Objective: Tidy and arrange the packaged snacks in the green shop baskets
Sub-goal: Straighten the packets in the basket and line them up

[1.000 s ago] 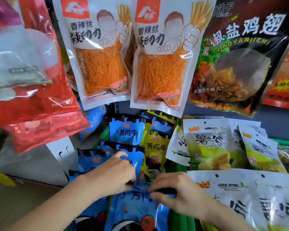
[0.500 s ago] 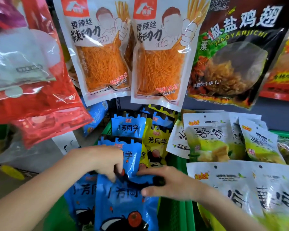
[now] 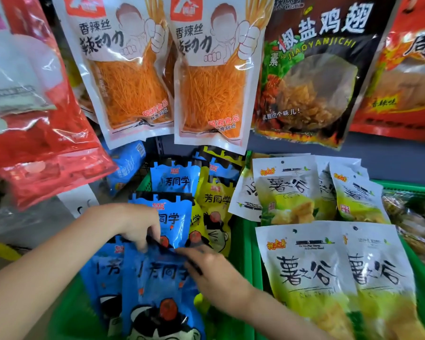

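Here the left hand [image 3: 130, 223] pinches the dark top edge of the front blue packet [image 3: 157, 290] with curled fingers, and the right hand [image 3: 211, 273] grips that same edge further along; a good move, I judge, is to keep the edge level and seat the packet upright, squarely before its row in the left green basket [image 3: 241, 261]. Counted left to right: about six blue packets, at least three yellow packets [image 3: 215, 209], and roughly seven white-and-green packets [image 3: 309, 273] in the neighbouring basket.
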